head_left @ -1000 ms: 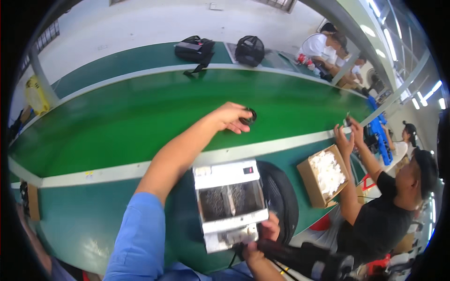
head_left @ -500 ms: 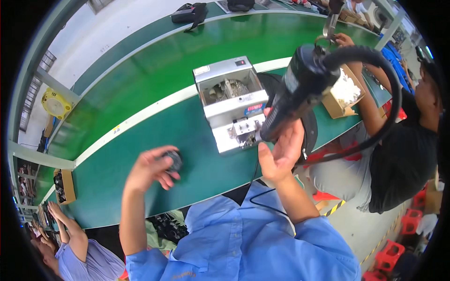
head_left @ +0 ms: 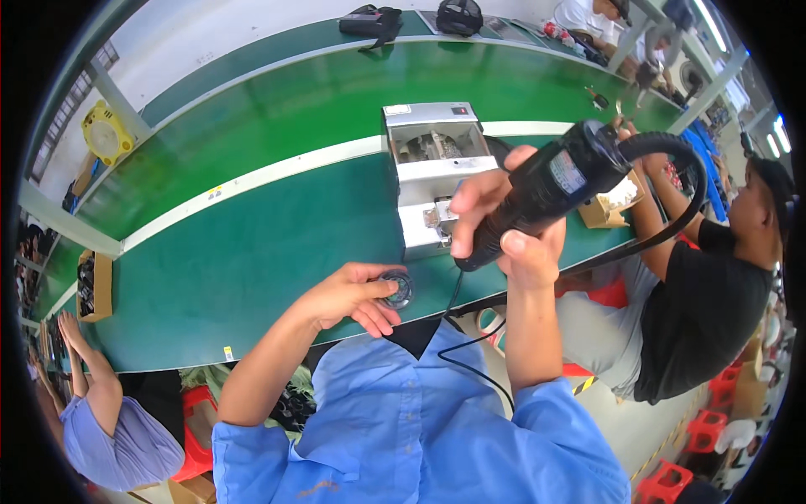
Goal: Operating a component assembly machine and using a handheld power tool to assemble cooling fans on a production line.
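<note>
Through the head view, my only view, I see both hands at the middle of the frame. The left hand (head_left: 346,296) pinches a dark round ring-shaped part (head_left: 404,290) just below the centre, thumb across its face and the other fingers curled beneath. It is over the near edge of the green table (head_left: 252,244); I cannot tell whether it touches the surface. Right of centre, the right hand (head_left: 537,252) is wrapped around a black powered driver (head_left: 546,189), which tilts with its narrow end toward the lower left, apart from the round part. A thick black cable (head_left: 702,172) arcs from its upper end.

Behind the right hand, above the centre, I see a silver box-shaped machine (head_left: 445,170), its open top tray showing small metal pieces. To its right sits a carton of white pieces (head_left: 617,202), partly hidden by the driver, beside a co-worker in a black shirt (head_left: 714,311). At the left of the frame, a brown carton (head_left: 102,290) holds dark items, and a second co-worker in a purple shirt (head_left: 122,445) sits at the lower left.
</note>
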`<state>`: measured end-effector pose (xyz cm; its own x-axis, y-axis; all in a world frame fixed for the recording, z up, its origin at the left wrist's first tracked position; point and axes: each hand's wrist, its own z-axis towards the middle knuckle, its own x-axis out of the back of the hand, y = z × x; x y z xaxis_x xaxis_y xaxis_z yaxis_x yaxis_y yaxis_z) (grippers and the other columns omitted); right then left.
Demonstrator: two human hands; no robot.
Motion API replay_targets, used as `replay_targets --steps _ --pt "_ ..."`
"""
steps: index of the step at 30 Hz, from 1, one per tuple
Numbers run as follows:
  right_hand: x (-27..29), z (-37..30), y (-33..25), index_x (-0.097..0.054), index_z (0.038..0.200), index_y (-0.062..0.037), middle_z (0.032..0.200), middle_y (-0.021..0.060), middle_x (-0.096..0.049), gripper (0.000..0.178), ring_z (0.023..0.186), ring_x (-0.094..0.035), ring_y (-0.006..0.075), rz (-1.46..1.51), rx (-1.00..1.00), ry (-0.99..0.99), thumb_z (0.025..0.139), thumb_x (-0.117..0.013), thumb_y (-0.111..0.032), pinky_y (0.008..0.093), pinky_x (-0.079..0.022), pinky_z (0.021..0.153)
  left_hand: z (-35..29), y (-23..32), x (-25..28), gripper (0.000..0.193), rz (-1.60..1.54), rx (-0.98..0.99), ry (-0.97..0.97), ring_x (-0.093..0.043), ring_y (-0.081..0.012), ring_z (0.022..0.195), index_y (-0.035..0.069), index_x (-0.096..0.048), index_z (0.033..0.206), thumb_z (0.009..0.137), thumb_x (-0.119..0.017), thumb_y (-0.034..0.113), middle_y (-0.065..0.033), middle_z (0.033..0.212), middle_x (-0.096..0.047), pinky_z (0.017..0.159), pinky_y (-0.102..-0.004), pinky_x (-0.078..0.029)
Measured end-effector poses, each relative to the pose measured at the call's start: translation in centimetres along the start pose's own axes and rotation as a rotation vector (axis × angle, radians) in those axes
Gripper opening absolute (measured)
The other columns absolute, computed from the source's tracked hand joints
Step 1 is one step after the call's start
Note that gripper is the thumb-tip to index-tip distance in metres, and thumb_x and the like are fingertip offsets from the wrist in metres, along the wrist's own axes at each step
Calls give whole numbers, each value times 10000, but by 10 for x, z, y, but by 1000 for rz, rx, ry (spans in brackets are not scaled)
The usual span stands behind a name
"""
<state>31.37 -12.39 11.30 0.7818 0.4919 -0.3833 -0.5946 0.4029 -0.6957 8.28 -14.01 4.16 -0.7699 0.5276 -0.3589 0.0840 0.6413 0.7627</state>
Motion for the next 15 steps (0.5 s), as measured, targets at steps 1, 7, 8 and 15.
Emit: replay_targets --steps 1,7,8,15 --pt "3 1 0 -274 1387 -37 846 198 -573 765 573 -614 240 -36 16 -26 760 -682 -201 331 -535 541 1 1 -1 481 -10 -8 6 -692 -259 657 6 -425 1351 942 -563 220 -224 870 -652 549 -334 -597" --pt "-1 28 -8 -221 1423 -20 725 113 -526 878 525 -560 188 -223 140 -43 853 -568 -591 308 -491 493 7 -2 -12 470 53 -15 29 -691 -243 648 9 -446 1335 941 -568 234 -212 838 -660 538 -318 -592" --pt "-1 36 -9 -225 1414 1 727 121 -535 867 527 -560 185 -259 166 -63 861 -576 -566 301 -487 491 9 -2 -13 460 39 -38 44 -689 -239 639 12 -459 1325 939 -571 235 -205 825 -662 532 -315 -590" --pt "-2 61 13 -370 1324 50 701 93 -538 564 504 -513 133 -372 208 -54 936 -552 -317 245 -423 472 17 -5 -21 444 -10 -119 73 -689 -218 619 5 -486 1296 928 -594 229 -179 817 -667 512 -299 -587"
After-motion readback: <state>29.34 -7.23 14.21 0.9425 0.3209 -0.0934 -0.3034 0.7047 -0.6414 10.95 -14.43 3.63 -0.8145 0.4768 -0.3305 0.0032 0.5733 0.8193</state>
